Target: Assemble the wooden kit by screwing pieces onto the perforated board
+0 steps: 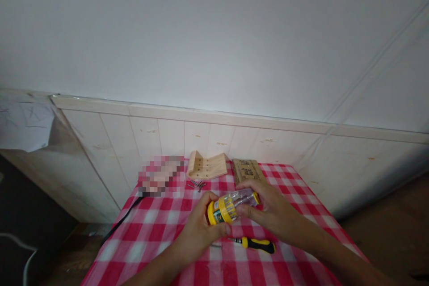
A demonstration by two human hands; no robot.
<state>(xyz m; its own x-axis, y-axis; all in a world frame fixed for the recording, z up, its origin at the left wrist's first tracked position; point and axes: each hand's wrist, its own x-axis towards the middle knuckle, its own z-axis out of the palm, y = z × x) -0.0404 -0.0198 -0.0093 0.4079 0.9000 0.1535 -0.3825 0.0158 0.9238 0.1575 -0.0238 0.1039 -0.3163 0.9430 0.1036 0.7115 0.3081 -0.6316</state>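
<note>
A screwdriver bit case [229, 207] with a yellow base and a clear cover is tilted between both hands above the table. My left hand [198, 224] is closed around the yellow base. At the other end, my right hand [268, 208] grips the clear cover, whose tip is yellow. Metal bits show through the plastic. Below the hands, a yellow and black screwdriver [258, 245] lies on the cloth. A small metal rod [216, 246] rests just left of its tip, partly hidden by my left hand.
A red and white checked cloth [234, 270] covers the table, which stands against a panelled wall [170, 136]. Towards the back are a curved wooden piece with holes [208, 167], several loose screws [197, 185], a brown printed packet [247, 172] and a blurred-out object [162, 176] with a black cord.
</note>
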